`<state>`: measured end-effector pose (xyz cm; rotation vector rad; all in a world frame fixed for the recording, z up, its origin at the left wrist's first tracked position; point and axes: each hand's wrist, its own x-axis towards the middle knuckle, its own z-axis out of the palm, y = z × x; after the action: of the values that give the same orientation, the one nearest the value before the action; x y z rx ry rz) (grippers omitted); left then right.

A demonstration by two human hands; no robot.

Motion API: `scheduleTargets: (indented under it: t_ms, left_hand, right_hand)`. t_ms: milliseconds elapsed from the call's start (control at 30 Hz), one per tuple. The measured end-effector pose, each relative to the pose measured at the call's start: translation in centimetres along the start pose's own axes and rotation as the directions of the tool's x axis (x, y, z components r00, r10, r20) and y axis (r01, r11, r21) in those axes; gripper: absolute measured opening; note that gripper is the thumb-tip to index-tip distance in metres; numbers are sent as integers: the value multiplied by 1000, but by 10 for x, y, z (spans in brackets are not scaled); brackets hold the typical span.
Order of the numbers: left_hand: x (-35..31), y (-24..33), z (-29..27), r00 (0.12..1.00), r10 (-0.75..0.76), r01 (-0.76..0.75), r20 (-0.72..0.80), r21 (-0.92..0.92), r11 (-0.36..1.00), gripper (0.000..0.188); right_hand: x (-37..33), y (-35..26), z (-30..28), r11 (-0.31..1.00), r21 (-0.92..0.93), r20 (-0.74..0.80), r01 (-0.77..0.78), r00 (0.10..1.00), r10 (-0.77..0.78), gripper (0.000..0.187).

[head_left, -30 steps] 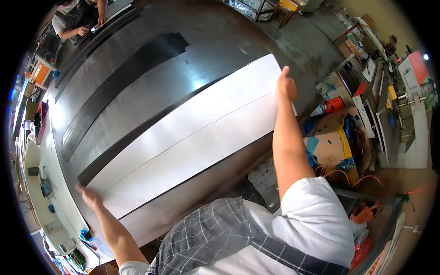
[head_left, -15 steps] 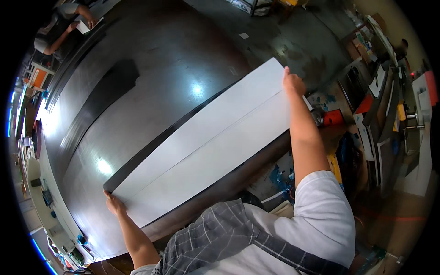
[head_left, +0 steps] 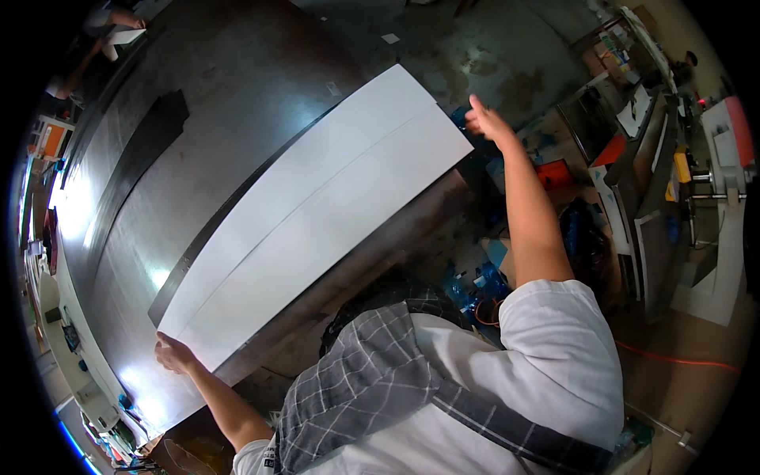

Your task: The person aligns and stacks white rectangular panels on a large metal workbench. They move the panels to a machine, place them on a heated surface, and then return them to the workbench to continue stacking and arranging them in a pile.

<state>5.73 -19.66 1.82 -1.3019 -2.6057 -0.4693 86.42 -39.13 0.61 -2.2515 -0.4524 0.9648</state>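
Observation:
A long white sheet [head_left: 317, 198] lies slantwise across the near edge of the dark table, a thin line running along its length. Whether it is one creased sheet or two overlapping ones, I cannot tell. Along its far side shows a dark strip [head_left: 207, 247]. My left hand [head_left: 174, 354] pinches the sheet's near left corner, thumb on top. Just off the sheet's right end, my right hand [head_left: 488, 125] is in the air, thumb raised and fingers apart from it, touching nothing.
The smooth dark table [head_left: 237, 87] stretches away, with a darker strip [head_left: 142, 170] lying on it. At the far left, another person's hand [head_left: 134, 22] is by a white piece. Panels [head_left: 625, 190] lean at the right, and blue plastic scraps [head_left: 479, 285] lie below the table edge.
My right hand has let go of the sheet's right end and moved clear. My left hand still holds its corner. The view has shifted, so the sheet appears further left.

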Motion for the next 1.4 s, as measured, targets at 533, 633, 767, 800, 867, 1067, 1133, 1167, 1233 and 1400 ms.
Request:
scheduleTargets:
  t_ms: [533,633,767,800,867,1067,1133,1167,1233,1400]
  left_hand:
    - [-412,186,-122,529,844,-469,82,-801,372,22]
    - [-453,280,-130,266,964,-471,-7,-873,124,20]
    - [-515,408,-126,132,990,-341,-48,-940,-1,16]
    - [-530,442,-124,142,989,-303,-31,-953,14,15]
    - [-539,504,-135,183,983,-288,-26,-957,28,12]
    - [-589,622,-112,263,964,-204,38,-974,95,8]
    - [-597,641,-94,254,962,-232,97,-960,158,7]
    - [-595,650,-88,289,952,-250,103,-952,179,7]
    - [-593,672,-68,361,909,-200,208,-935,293,6]
    - [-590,778,-11,505,793,-162,341,-864,476,7]
  right_hand:
    - [-107,216,-4,852,-445,152,277,960,-233,37]
    - [-123,288,-18,903,-399,297,160,954,-38,32]
    - [-91,381,-48,785,-425,454,450,857,-245,31]
    - [-72,378,-69,800,-394,515,452,830,-216,32]
    - [-33,328,-119,840,-432,457,329,883,-111,33]
    - [12,172,-271,926,-339,68,168,986,-154,37]
    - [53,162,-279,943,-297,132,150,985,-115,38]
    - [75,150,-284,942,-294,166,160,979,-114,38]
    - [130,157,-282,901,-356,318,249,938,-134,39]
    - [276,166,-317,794,-449,576,409,812,-93,39]
